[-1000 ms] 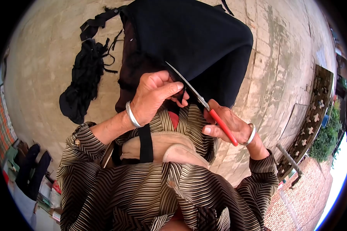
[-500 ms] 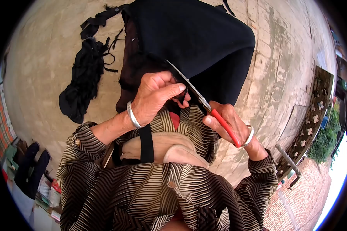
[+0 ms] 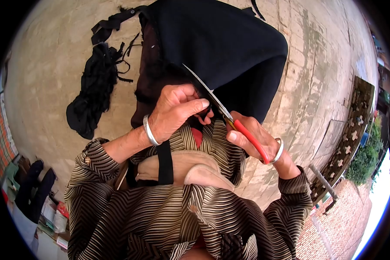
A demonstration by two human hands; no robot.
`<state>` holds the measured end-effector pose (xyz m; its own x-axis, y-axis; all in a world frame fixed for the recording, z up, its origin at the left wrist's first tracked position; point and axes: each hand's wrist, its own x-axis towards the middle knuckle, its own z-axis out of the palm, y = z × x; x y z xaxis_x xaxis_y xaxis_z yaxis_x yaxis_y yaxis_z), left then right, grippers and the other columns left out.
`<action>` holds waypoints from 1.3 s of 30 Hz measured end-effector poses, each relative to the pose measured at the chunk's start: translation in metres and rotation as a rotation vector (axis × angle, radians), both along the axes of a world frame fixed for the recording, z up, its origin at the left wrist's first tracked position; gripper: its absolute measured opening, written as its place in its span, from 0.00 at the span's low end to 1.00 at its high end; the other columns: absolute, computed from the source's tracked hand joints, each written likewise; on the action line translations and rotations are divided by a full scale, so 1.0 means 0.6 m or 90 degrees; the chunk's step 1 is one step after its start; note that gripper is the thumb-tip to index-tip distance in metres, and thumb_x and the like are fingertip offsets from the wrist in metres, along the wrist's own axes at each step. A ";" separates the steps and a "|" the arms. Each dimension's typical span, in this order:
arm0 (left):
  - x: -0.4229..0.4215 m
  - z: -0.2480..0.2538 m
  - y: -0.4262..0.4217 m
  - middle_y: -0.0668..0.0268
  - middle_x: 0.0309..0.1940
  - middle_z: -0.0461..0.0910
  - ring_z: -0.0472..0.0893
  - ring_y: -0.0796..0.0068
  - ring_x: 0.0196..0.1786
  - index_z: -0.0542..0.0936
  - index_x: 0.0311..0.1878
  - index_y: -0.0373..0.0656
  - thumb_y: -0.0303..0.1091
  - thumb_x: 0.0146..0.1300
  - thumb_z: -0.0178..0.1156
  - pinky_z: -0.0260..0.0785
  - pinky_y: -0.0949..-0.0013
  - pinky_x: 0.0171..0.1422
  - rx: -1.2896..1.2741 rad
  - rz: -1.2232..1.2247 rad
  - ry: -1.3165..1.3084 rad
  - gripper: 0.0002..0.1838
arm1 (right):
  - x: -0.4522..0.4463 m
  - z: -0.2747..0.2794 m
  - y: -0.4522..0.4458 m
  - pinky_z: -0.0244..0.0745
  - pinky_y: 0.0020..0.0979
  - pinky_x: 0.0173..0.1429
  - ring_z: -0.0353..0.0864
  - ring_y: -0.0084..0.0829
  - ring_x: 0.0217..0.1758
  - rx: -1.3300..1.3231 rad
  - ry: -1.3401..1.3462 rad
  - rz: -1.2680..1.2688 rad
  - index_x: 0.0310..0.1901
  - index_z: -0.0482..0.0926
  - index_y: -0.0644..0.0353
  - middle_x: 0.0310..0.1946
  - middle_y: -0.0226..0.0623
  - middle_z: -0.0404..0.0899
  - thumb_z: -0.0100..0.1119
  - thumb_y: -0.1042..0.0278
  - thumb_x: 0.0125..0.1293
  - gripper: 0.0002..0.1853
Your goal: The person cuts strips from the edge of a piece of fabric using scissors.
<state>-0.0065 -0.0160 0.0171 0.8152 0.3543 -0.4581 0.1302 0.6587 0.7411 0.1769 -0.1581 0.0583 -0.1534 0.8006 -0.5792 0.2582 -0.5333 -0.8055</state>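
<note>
Black cloth (image 3: 216, 39) with a frayed left edge is draped over my lap, a dark brown layer showing beside it. My left hand (image 3: 175, 110) is closed, thumb against fingers, pinching a bit of the black cloth close to the blades. In my right hand (image 3: 253, 136) are scissors (image 3: 214, 99) with red handles. Their blades point up and left, lying along the cloth just right of my left fingertips. How far the blades are parted is hard to make out. Each wrist wears a silver bangle.
On the pale paved ground to the left lie a heap of black cloth scraps (image 3: 91, 91) and a black strip with a button (image 3: 112, 26). A low wall with cross-shaped openings (image 3: 349, 138) runs along the right, with a green bush (image 3: 364, 158) behind it.
The scissors and my right hand have shifted slightly up and left, so the tips sit further along the cloth. My left hand has barely moved.
</note>
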 end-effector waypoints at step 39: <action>-0.025 -0.017 0.004 0.60 0.27 0.83 0.83 0.77 0.29 0.79 0.33 0.29 0.22 0.64 0.58 0.77 0.76 0.33 0.084 -0.015 0.023 0.06 | -0.009 -0.009 0.063 0.70 0.32 0.35 0.74 0.32 0.27 0.045 0.000 0.037 0.36 0.71 0.75 0.20 0.41 0.68 0.59 0.38 0.65 0.35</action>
<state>-0.0213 -0.0134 0.0069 0.8076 0.3945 -0.4382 0.1724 0.5527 0.8153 0.1714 -0.1204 0.0531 -0.2002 0.8293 -0.5218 0.2871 -0.4595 -0.8405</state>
